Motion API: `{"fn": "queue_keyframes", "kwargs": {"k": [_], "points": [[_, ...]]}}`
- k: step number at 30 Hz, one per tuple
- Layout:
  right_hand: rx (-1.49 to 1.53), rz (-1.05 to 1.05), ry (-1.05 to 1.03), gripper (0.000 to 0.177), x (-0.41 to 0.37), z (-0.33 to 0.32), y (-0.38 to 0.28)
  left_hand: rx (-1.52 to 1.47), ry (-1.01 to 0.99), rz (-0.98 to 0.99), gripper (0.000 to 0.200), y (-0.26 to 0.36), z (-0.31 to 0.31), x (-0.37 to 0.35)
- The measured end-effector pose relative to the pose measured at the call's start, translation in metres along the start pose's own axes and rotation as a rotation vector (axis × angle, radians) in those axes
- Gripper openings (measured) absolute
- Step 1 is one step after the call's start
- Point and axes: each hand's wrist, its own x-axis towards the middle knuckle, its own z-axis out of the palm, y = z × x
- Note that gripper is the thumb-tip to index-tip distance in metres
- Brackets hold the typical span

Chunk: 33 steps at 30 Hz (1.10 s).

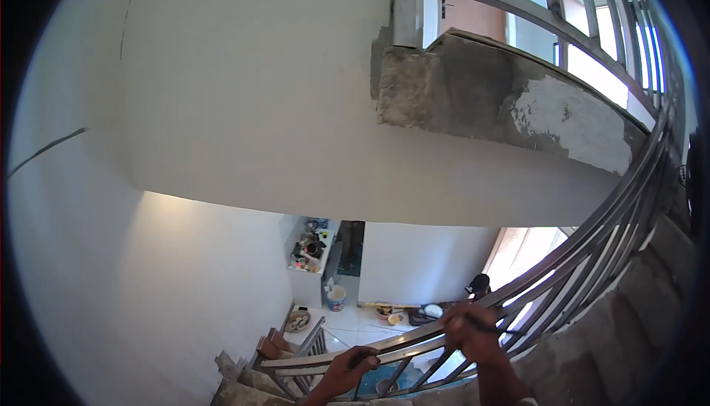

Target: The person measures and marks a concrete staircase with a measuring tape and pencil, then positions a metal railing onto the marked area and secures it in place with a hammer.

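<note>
My left hand point(352, 370) rests on the metal stair railing point(414, 347) at the bottom centre, its fingers curled over the rail. To its right, my right hand point(470, 330) is raised just above or against the same railing, with its fingers closed. A thin dark object point(484, 326) sticks out of the right fist; what it is cannot be made out. The railing's bars run below both hands and curve up along the right side.
Concrete steps point(614, 339) climb on the right, and more steps point(255, 387) lie at lower left. On the floor below are a bucket point(336, 298), a basin point(298, 322) and a person's dark head point(479, 285). A concrete slab edge point(473, 95) hangs overhead.
</note>
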Motion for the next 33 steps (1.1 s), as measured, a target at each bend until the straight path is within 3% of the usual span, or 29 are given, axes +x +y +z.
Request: {"fn": "queue_keyframes", "kwargs": {"k": [2, 6, 7, 10, 13, 17, 22, 25, 26, 28, 30, 33], "points": [[0.168, -0.141, 0.043, 0.025, 0.028, 0.021, -0.049, -0.04, 0.031, 0.023, 0.032, -0.006, -0.018, -0.008], [0.194, -0.467, 0.15, 0.042, 0.096, 0.068, -0.184, -0.191, 0.086, 0.157, 0.03, 0.026, -0.03, -0.014], [0.29, -0.526, 0.118, 0.043, 0.115, 0.085, -0.221, -0.209, 0.094, 0.191, 0.029, 0.038, -0.033, -0.014], [0.142, -0.894, -0.171, 0.04, 0.168, 0.122, -0.313, -0.102, 0.172, 0.322, 0.028, 0.065, -0.048, -0.008], [-0.008, -1.278, -0.003, 0.038, 0.209, 0.185, -0.35, -0.159, 0.174, 0.504, 0.028, 0.109, -0.059, 0.013], [-0.209, -1.562, 0.083, 0.039, 0.297, 0.22, -0.359, -0.076, 0.132, 0.847, 0.031, 0.211, -0.064, 0.048], [-0.28, -1.593, -0.107, 0.045, 0.382, 0.212, -0.322, -0.021, 0.137, 1.288, 0.031, 0.384, -0.051, 0.059], [-0.336, -1.312, -0.014, 0.042, 0.396, 0.197, -0.301, 0.114, 0.272, 1.383, 0.058, 0.479, -0.039, 0.07], [-0.334, -1.312, -0.02, 0.042, 0.41, 0.192, -0.296, 0.145, 0.312, 1.396, 0.068, 0.503, -0.036, 0.078], [-0.261, -1.449, -0.094, 0.042, 0.438, 0.184, -0.286, 0.2, 0.344, 1.322, 0.086, 0.535, -0.034, 0.088], [-0.329, -1.384, -0.065, 0.041, 0.429, 0.18, -0.281, 0.224, 0.278, 1.283, 0.084, 0.554, -0.035, 0.105], [-0.253, -1.505, -0.069, 0.04, 0.436, 0.179, -0.278, 0.23, 0.151, 1.297, 0.082, 0.552, -0.034, 0.118]]}}
